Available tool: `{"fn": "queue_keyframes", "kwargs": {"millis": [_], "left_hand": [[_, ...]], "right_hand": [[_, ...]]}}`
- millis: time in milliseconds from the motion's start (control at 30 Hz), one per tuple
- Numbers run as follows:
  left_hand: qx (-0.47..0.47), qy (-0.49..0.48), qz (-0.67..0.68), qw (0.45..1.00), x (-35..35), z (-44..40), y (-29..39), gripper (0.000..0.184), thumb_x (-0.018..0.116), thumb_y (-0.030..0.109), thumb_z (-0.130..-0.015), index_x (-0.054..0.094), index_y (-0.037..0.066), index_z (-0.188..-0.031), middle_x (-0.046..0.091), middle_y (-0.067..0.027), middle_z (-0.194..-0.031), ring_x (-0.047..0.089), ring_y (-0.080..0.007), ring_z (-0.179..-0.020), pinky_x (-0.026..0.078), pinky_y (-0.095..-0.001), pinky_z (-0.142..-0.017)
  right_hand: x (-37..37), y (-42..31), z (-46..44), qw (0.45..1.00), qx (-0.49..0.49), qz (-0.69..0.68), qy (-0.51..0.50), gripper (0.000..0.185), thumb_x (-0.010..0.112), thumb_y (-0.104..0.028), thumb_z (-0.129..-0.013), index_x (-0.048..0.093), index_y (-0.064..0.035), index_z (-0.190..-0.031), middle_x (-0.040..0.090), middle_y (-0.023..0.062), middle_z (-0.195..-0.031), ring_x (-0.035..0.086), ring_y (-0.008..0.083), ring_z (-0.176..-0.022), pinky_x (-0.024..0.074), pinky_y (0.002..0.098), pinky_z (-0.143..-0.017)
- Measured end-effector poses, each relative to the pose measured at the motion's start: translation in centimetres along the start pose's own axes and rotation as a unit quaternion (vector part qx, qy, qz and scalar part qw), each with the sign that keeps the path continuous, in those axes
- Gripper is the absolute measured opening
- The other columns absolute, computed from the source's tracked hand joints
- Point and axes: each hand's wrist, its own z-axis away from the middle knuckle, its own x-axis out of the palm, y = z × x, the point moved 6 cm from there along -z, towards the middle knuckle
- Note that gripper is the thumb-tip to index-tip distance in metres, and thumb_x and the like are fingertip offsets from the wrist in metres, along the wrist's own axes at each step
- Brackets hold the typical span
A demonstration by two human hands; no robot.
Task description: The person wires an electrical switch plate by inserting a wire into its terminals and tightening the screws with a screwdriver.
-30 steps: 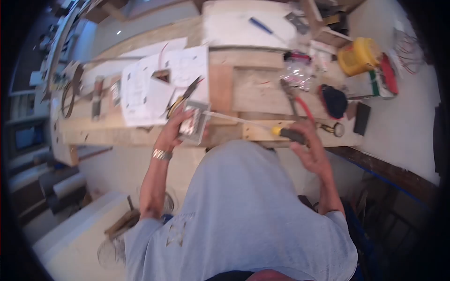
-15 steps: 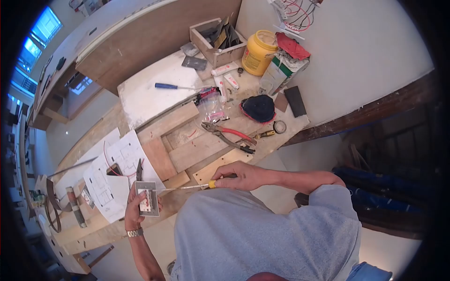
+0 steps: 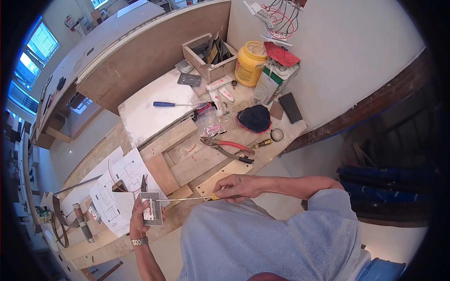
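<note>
My left hand [image 3: 138, 216] grips a grey-framed switch plate [image 3: 152, 209] whose white modules and small red marks face up. A long screwdriver [image 3: 190, 199] with a yellow handle is in my right hand [image 3: 236, 188], fingers closed round the handle. Its shaft runs leftward, and the tip meets the right part of the plate; whether it sits in a screw is too small to tell. Under and behind the plate lie printed plan sheets [image 3: 110, 202] on the bench. Combination pliers with red and dark handles [image 3: 229, 146] rest beyond my right hand.
Farther back are a blue-handled screwdriver [image 3: 164, 104], a yellow tub [image 3: 250, 65], a wooden box [image 3: 213, 70] of dark sheets, a dark cloth pad [image 3: 254, 118] and a tape roll [image 3: 277, 135]. Wires [image 3: 283, 21] hang from the wall. A wooden board [image 3: 154, 56] stands behind the bench.
The view has shifted slightly. Both hands sit a little lower and to the right in the picture, still holding the switch plate and the screwdriver, whose tip stays at the plate.
</note>
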Motion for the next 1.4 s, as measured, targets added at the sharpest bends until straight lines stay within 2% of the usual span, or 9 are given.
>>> {"fn": "queue_keyframes", "kwargs": {"millis": [133,233,467,533,700,900,1033,1200,1400], "left_hand": [[-0.017,0.001,-0.013,1.0,-0.6,-0.3,0.1,0.044,0.066,0.024,-0.102,0.048,0.005,-0.138,0.07,-0.0228,-0.103,0.078,-0.0383,-0.083,0.07,-0.0515,-0.061],[-0.037,-0.008,-0.026,0.999,-0.7,-0.3,0.0,0.042,0.065,0.026,-0.103,0.048,0.006,-0.136,0.071,-0.0258,-0.102,0.078,-0.0397,-0.081,0.069,-0.0511,-0.062],[-0.019,0.013,-0.033,0.999,-0.4,-0.2,-0.1,0.043,0.063,0.027,-0.104,0.046,0.006,-0.138,0.072,-0.03,-0.096,0.078,-0.0406,-0.075,0.069,-0.0501,-0.062],[-0.017,0.009,-0.048,0.999,-0.1,-0.1,0.5,0.044,0.063,0.027,-0.104,0.046,0.007,-0.139,0.072,-0.0296,-0.097,0.077,-0.0405,-0.073,0.069,-0.0497,-0.06],[-0.034,-0.006,-0.034,0.999,-0.2,-0.5,0.3,0.045,0.064,0.03,-0.103,0.048,0.009,-0.139,0.074,-0.0299,-0.096,0.078,-0.0416,-0.072,0.068,-0.0499,-0.057],[-0.047,-0.026,0.008,0.999,-0.2,-1.0,-0.5,0.044,0.065,0.032,-0.103,0.052,0.01,-0.138,0.074,-0.0289,-0.096,0.077,-0.0416,-0.071,0.068,-0.0494,-0.058],[-0.049,-0.031,0.017,0.998,0.1,-1.3,-0.4,0.044,0.065,0.031,-0.103,0.052,0.009,-0.138,0.074,-0.0273,-0.097,0.078,-0.0412,-0.074,0.069,-0.0493,-0.059],[-0.071,-0.043,-0.01,0.996,1.7,-1.3,-0.5,0.045,0.067,0.027,-0.102,0.053,0.001,-0.136,0.071,-0.0251,-0.11,0.078,-0.0381,-0.087,0.07,-0.0524,-0.067],[-0.104,-0.063,0.008,0.993,1.3,-1.4,-0.9,0.043,0.067,0.026,-0.103,0.053,0.003,-0.137,0.072,-0.0248,-0.109,0.078,-0.0393,-0.087,0.069,-0.0538,-0.067]], "right_hand": [[0.5,-1.4,0.3,0.934,-0.272,0.205,0.113,0.033,0.072,-0.032,-0.104,0.065,-0.0046,-0.122,0.066,0.0115,-0.094,0.068,0.0307,-0.083,0.0563,0.0444,-0.075],[1.5,-3.5,2.1,0.631,-0.375,0.623,0.27,0.026,0.07,-0.026,-0.103,0.064,-0.0049,-0.116,0.059,0.0131,-0.086,0.069,0.0339,-0.083,0.0567,0.0456,-0.074],[0.5,-1.1,0.5,0.978,-0.071,0.175,0.084,0.034,0.066,-0.032,-0.108,0.064,-0.0025,-0.124,0.073,0.0178,-0.096,0.073,0.0308,-0.086,0.0564,0.0391,-0.07],[0.8,-1.2,0.7,0.973,-0.108,0.18,0.099,0.034,0.068,-0.032,-0.106,0.064,-0.0031,-0.124,0.07,0.0178,-0.096,0.072,0.0321,-0.088,0.0569,0.0415,-0.073],[2.1,-3.0,2.4,0.61,-0.355,0.667,0.237,0.033,0.069,-0.03,-0.105,0.062,-0.003,-0.124,0.068,0.0168,-0.1,0.072,0.0336,-0.086,0.0565,0.0428,-0.073],[0.2,-0.9,0.7,0.952,-0.194,0.21,0.109,0.031,0.066,-0.027,-0.108,0.061,-0.0023,-0.126,0.064,0.0144,-0.092,0.068,0.0299,-0.079,0.0552,0.0424,-0.069],[0.8,-2.1,2.2,0.91,-0.222,0.312,0.158,0.03,0.065,-0.026,-0.108,0.06,-0.0024,-0.126,0.062,0.0122,-0.088,0.068,0.0291,-0.078,0.0552,0.042,-0.068],[1.9,-2.8,4.0,0.582,-0.346,0.691,0.254,0.031,0.066,-0.027,-0.105,0.061,-0.0001,-0.12,0.066,0.0168,-0.09,0.072,0.0334,-0.088,0.0574,0.0459,-0.071],[0.2,-3.2,3.1,0.905,-0.173,0.366,0.132,0.036,0.067,-0.031,-0.105,0.061,0.0012,-0.119,0.065,0.0179,-0.089,0.072,0.0339,-0.087,0.0576,0.0458,-0.071]]}}
